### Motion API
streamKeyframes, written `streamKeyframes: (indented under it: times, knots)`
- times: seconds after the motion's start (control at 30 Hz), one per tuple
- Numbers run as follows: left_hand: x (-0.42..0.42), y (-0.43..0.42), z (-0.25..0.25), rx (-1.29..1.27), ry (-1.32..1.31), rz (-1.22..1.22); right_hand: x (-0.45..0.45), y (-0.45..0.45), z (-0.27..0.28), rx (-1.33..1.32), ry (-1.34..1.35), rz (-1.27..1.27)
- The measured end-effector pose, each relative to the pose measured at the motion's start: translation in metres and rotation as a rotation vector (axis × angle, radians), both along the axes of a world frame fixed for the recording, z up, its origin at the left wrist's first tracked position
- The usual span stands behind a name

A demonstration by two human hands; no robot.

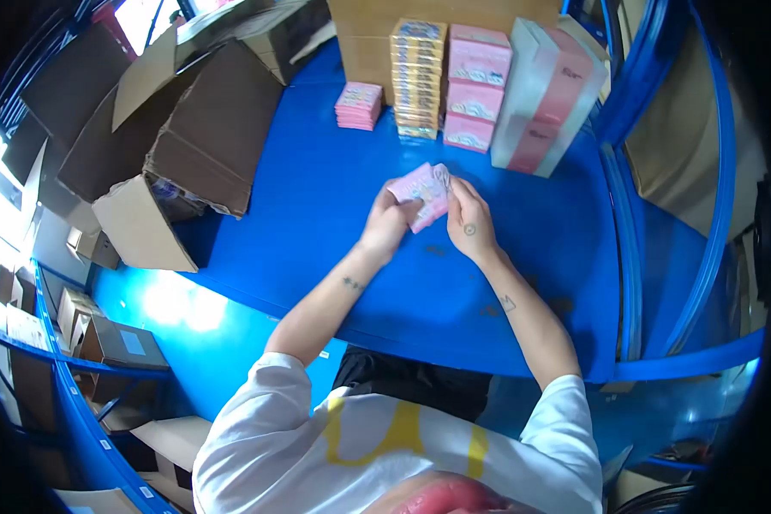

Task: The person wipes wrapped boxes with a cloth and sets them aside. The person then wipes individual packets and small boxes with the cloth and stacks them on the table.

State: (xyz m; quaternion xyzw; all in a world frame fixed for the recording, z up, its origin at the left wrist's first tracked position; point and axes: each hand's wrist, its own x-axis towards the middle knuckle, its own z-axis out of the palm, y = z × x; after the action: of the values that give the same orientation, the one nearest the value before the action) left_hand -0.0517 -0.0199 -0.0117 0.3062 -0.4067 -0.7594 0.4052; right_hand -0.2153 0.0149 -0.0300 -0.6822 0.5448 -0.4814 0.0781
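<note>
A flat pink packet (415, 190) with printed figures is held above the blue table. My left hand (387, 224) is closed on its left side, the thumb lying across the front. At the packet's right edge, my right hand (473, 224) has its fingers curled and pressed together. A small pale, patterned piece (442, 175) shows at the right fingertips; whether it is part of the packet, I cannot tell. Beyond the hands, a short stack of pink packets (358, 106) lies on the table, left of a tall stack of yellow-gold packs (418, 77).
Pink boxes (474, 96) are piled right of the yellow-gold stack, beside a large white-and-pink box (546, 98). Open cardboard cartons (210, 128) crowd the left of the blue table (317, 231). Blue metal posts (630, 248) rise at the right edge. Shelving with boxes stands lower left.
</note>
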Motion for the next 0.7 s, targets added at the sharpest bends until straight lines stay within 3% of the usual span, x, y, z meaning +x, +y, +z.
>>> streamKeyframes:
  times: [0.13, 0.2, 0.27, 0.37, 0.53, 0.63, 0.7]
  knots:
    - [0.006, -0.016, -0.002, -0.041, -0.091, 0.005, -0.002, 0.009, 0.001, 0.189, -0.336, 0.046]
    - [0.005, -0.02, -0.001, -0.019, -0.197, 0.187, 0.004, 0.012, 0.004, 0.272, -0.549, 0.118]
    - [0.005, -0.019, -0.001, -0.134, -0.309, 0.222, 0.016, 0.014, -0.001, 0.202, -0.73, 0.216]
    - [0.006, -0.018, -0.003, -0.475, -0.624, 0.341, 0.025, 0.018, 0.0, 0.161, -0.555, 0.234]
    - [0.011, -0.021, 0.002, -0.496, -0.62, 0.204, 0.03, 0.014, -0.008, 0.001, -0.434, 0.278]
    - [0.014, -0.027, 0.011, -0.475, -0.601, 0.173, 0.032, 0.014, -0.01, 0.067, -0.482, 0.294]
    - [0.02, -0.039, 0.022, -0.678, -0.777, 0.136, 0.03, 0.014, -0.013, 0.133, -0.523, 0.318]
